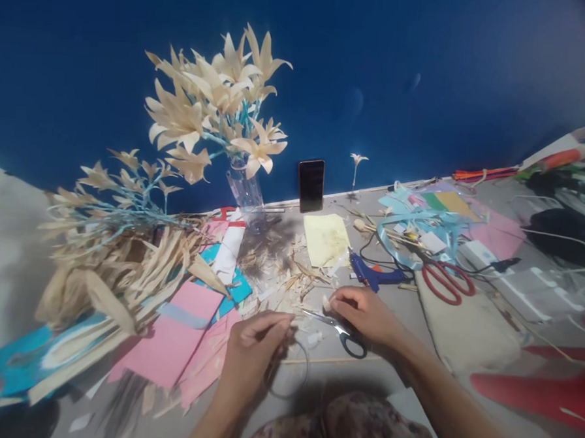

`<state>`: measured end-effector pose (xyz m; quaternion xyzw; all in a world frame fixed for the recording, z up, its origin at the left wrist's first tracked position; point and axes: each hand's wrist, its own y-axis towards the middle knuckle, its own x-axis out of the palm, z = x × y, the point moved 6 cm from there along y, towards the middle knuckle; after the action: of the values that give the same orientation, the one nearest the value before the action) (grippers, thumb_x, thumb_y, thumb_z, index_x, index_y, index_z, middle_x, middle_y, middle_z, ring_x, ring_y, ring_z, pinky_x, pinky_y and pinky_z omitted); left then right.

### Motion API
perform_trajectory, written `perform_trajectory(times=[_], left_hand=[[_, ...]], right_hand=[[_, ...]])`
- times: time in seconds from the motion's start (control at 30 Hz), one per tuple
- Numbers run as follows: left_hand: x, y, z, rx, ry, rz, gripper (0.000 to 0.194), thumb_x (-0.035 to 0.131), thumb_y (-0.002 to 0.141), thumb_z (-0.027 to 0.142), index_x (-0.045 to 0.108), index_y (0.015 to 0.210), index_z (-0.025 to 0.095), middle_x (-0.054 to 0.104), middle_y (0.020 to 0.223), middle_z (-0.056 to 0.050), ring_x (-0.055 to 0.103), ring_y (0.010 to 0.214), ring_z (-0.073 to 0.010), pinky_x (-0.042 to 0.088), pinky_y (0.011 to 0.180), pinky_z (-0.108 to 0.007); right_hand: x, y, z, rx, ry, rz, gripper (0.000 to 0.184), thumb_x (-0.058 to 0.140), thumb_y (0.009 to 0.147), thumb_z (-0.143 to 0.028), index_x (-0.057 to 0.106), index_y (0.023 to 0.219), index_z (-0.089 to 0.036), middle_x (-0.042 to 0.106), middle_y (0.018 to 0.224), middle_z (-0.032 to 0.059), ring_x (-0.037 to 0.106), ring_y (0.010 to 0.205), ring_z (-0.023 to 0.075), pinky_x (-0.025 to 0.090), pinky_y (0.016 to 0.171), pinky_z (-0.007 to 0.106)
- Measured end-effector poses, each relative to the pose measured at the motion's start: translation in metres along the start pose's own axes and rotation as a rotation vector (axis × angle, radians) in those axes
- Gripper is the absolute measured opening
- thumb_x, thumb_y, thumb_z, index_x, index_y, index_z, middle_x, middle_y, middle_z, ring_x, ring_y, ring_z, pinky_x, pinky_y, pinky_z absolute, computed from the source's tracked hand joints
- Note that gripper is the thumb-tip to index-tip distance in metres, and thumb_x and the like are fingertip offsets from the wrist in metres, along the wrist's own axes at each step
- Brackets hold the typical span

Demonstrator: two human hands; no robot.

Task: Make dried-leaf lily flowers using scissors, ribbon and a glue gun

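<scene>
My left hand [259, 348] is closed in a pinch, low in the middle of the view. A thin grey wire [307, 371] loops down from its fingers; its far end is hidden behind the hand. To the right, my right hand [363, 314] pinches a small cream piece of dried husk [326, 304] between thumb and fingertips. Between the hands lies a pair of scissors [338, 326] with dark handles, blades pointing left. Just beyond my right hand rests a blue glue gun [375, 275]. Husk scraps [302, 278] litter the surface ahead of both hands.
Husk flowers [226, 78] stand in a clear vase [247, 194]; more flowers [122, 190] lie left above dried husks [162, 264] and pink paper [181, 334]. A phone [311, 186] leans on the blue wall. Right are red-handled scissors [448, 283], blue ribbon [394, 241] and a power strip [496, 269].
</scene>
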<state>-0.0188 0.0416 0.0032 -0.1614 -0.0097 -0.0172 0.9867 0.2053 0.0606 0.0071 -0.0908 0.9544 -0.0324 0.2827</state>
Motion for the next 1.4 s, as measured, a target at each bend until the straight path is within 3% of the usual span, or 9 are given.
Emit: perform_trajectory(times=[0.13,0.3,0.4,0.6,0.87,0.97,1.07,1.2,1.4], left_hand=[[0.002,0.002,0.029,0.215,0.21,0.057,0.005,0.076,0.071,0.021,0.078,0.066,0.021,0.072,0.071,-0.006,0.061,0.067,-0.0202,0.045,0.061,-0.028],[0.043,0.029,0.048,0.431,0.619,-0.164,0.016,0.069,0.075,0.014,0.068,0.06,0.021,0.065,0.066,-0.002,0.059,0.067,-0.0178,0.04,0.064,-0.027],[0.075,0.046,0.044,0.548,1.02,-0.304,0.021,0.055,0.087,0.013,0.069,0.073,0.021,0.066,0.082,-0.005,0.06,0.082,-0.0199,0.04,0.069,-0.029],[0.107,0.064,0.026,0.575,1.346,-0.384,0.021,0.047,0.092,0.014,0.067,0.086,0.019,0.062,0.094,-0.009,0.058,0.082,-0.0215,0.039,0.068,-0.032],[0.1,0.055,0.026,0.595,1.284,-0.444,0.03,0.037,0.1,0.024,0.064,0.087,0.02,0.064,0.094,-0.009,0.059,0.086,-0.0215,0.041,0.076,-0.032],[0.102,0.043,0.026,0.594,1.18,-0.49,0.037,0.034,0.102,0.032,0.065,0.085,0.02,0.068,0.091,-0.008,0.061,0.089,-0.0223,0.042,0.082,-0.033],[0.106,0.034,0.021,0.553,1.216,-0.517,0.03,0.042,0.099,0.035,0.066,0.087,0.021,0.071,0.09,-0.008,0.063,0.089,-0.0242,0.042,0.079,-0.034],[0.11,0.035,0.014,0.544,1.347,-0.452,0.015,0.054,0.093,0.028,0.066,0.091,0.018,0.069,0.097,-0.011,0.064,0.093,-0.0267,0.043,0.078,-0.036],[0.114,0.041,0.0,0.565,1.479,-0.48,0.02,0.044,0.092,0.011,0.062,0.1,0.015,0.064,0.102,-0.014,0.061,0.097,-0.027,0.045,0.077,-0.036]], right_hand=[[-0.019,-0.005,0.009,0.032,0.114,0.118,0.025,0.056,0.09,-0.033,0.07,0.078,-0.017,0.068,0.069,0.0009,0.06,0.065,0.0163,0.042,0.059,0.025],[-0.04,-0.01,0.012,0.009,0.17,0.228,0.026,0.059,0.089,-0.035,0.069,0.072,-0.017,0.067,0.07,0.0012,0.059,0.066,0.0161,0.043,0.061,0.025],[-0.047,-0.014,0.01,0.024,0.228,0.267,0.027,0.059,0.089,-0.036,0.068,0.072,-0.017,0.066,0.069,0.0014,0.058,0.064,0.0154,0.044,0.061,0.025],[-0.048,-0.024,0.015,0.086,0.367,0.227,0.028,0.064,0.086,-0.039,0.068,0.071,-0.016,0.065,0.068,0.0019,0.052,0.059,0.0128,0.04,0.055,0.024],[-0.079,-0.028,0.022,0.072,0.813,0.415,0.031,0.081,0.072,-0.046,0.068,0.071,-0.017,0.057,0.058,-0.0002,0.035,0.045,0.0076,0.029,0.042,0.022],[-0.085,-0.026,0.017,0.062,0.878,0.436,0.03,0.083,0.071,-0.043,0.069,0.072,-0.017,0.055,0.055,-0.0015,0.032,0.043,0.0059,0.027,0.042,0.021],[-0.084,-0.025,0.013,0.059,0.892,0.428,0.03,0.083,0.071,-0.042,0.069,0.072,-0.016,0.055,0.056,-0.0017,0.033,0.044,0.0059,0.027,0.042,0.022],[-0.081,-0.024,0.011,0.046,0.873,0.428,0.031,0.082,0.072,-0.043,0.068,0.071,-0.016,0.056,0.058,-0.0014,0.033,0.045,0.0062,0.028,0.042,0.022],[-0.081,-0.023,0.013,0.053,0.845,0.432,0.033,0.083,0.071,-0.044,0.067,0.069,-0.016,0.056,0.058,-0.0013,0.035,0.046,0.0064,0.028,0.043,0.022]])
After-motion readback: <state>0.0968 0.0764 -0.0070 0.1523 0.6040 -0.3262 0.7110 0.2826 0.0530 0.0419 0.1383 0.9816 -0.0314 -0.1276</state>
